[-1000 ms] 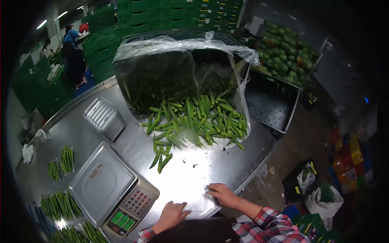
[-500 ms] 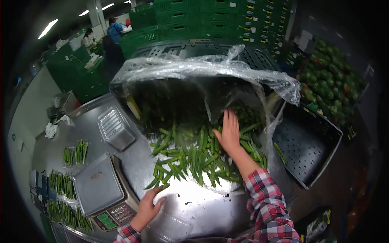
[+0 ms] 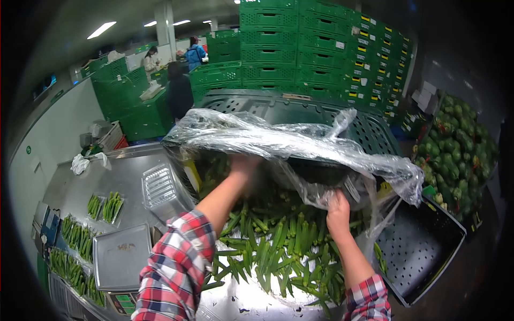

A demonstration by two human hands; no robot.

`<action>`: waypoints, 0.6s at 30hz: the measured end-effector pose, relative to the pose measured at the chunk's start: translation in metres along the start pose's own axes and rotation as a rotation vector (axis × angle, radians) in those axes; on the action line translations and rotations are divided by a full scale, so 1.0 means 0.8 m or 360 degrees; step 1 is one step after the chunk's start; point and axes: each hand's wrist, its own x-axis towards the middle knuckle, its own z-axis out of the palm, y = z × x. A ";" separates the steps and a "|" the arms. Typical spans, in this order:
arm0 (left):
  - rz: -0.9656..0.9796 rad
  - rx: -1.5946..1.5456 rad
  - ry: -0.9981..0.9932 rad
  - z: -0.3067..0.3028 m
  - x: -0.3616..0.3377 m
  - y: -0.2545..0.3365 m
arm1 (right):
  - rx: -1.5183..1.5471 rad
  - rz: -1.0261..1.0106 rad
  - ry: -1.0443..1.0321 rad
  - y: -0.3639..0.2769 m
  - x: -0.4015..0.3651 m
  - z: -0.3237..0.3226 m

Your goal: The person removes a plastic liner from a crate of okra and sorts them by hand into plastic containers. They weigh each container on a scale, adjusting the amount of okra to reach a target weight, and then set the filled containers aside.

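- While I look through the head camera from afar, slender green ridged okra pods [image 3: 292, 235] lie heaped below and between the two hands, running back into the shadow ahead of them.
- Crumpled clear plastic film [image 3: 300, 140] drapes in shiny folds ahead of both hands, over the upper edge of a dark green perforated plastic crate [image 3: 262, 103].
- I see the right hand [image 3: 338, 214] pinching a gathered lower edge of that film, thumb uppermost, above the pods.
- My view of the left hand [image 3: 245, 165] stops at the film, which covers its fingers; whether they are spread or gripping, I cannot tell.
- Left of the left hand I have a stack of clear ribbed plastic trays [image 3: 160, 187] on the shiny metal table [image 3: 123, 179].
- Nearer me on that side, beside the left forearm, is a weighing scale with a grey square pan [image 3: 122, 259]; farther left lie clear-wrapped okra packs [image 3: 79, 235].
- Just right of the right forearm I make out a black perforated crate [image 3: 420, 254], and beyond it a heap of round green produce [image 3: 455, 152].
- Well past both hands, tall stacks of green plastic crates [image 3: 270, 53] rise.
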 end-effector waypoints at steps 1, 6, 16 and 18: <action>0.0329 0.0350 0.0125 0.010 0.013 -0.006 | 0.0046 0.0003 -0.0038 -0.020 -0.001 0.002; 0.0049 -0.1470 0.0672 0.048 0.039 -0.048 | -0.0128 -0.0131 -0.0194 -0.101 -0.018 -0.002; -0.0416 -0.0900 0.0305 -0.186 -0.135 0.046 | 0.0019 -0.0191 -0.0234 -0.259 -0.076 -0.057; -0.0459 -0.0810 0.0188 -0.239 -0.164 0.077 | 0.0255 -0.0243 -0.0118 -0.285 -0.084 -0.069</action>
